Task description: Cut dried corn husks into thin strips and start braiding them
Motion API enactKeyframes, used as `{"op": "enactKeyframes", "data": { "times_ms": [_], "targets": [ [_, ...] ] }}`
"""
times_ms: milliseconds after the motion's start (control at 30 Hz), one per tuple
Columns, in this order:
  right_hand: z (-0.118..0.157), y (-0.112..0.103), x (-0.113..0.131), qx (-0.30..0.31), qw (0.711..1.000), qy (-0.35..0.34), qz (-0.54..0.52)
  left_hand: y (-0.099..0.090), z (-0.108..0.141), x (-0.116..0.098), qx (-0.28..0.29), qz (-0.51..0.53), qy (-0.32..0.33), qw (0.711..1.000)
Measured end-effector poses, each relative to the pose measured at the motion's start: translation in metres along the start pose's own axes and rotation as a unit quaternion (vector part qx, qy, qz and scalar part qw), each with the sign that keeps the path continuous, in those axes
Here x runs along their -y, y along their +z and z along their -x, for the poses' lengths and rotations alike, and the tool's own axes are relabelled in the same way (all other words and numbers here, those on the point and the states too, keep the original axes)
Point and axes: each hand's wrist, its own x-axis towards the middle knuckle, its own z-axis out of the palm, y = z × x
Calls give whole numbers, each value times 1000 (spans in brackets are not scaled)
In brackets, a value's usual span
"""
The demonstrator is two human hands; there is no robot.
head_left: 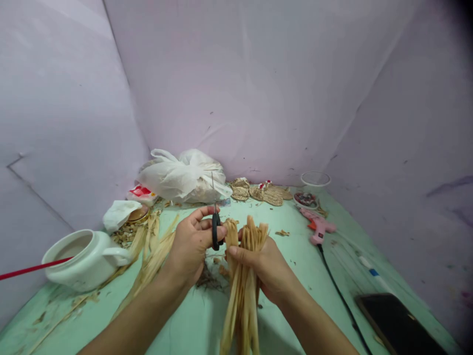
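Small scissors with black handles [215,231] are in my left hand [192,241], their thin blades pointing up and away. My right hand [264,264] is closed round a bundle of dry tan fibre strips [244,305], the thumb pressed across it near the top. The strips hang down toward the near edge of the view, and their uneven upper ends stick out above the hand. My left fingertips are beside the leftmost strip end; whether they touch it I cannot tell. Dark thin scraps [210,276] lie on the green table [185,315] beneath the hands.
On the left are a white ceramic pot [86,264] with a red stick, and more dry strips [151,266]. A white plastic bag [185,175] and woven pieces [271,194] are at the back. At right lie a pink glue gun [318,225], its black cord and a dark phone [399,323].
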Motion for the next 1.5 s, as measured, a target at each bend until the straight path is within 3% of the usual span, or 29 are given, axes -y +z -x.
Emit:
{"op": "enactKeyframes", "data": {
  "times_ms": [133, 267, 367, 500, 700, 1100, 1500],
  "targets": [
    [0, -5, 7, -8, 998, 46, -50, -6, -4, 0, 17, -81, 36, 996],
    [-8, -22, 18, -68, 985, 118, -104, -20, -11, -10, 108, -190, 39, 975],
    [-13, -37, 26, -90, 976, 165, -111, -26, -12, -18, 200, -300, 2, 933],
    [-15, -49, 31, -88, 986, 118, -80, -25, -10, -20, 299, -414, -13, 859],
    [-12, -46, 27, -57, 996, 70, -22, -17, -6, -17, 314, -530, 66, 785],
    [-9, -44, 26, -28, 997, 62, 41, -24, -10, -5, 314, -497, 43, 807],
    [-10, -48, 30, -16, 998, 53, 30, -22, -15, 4, 312, -413, -8, 855]
  ]
}}
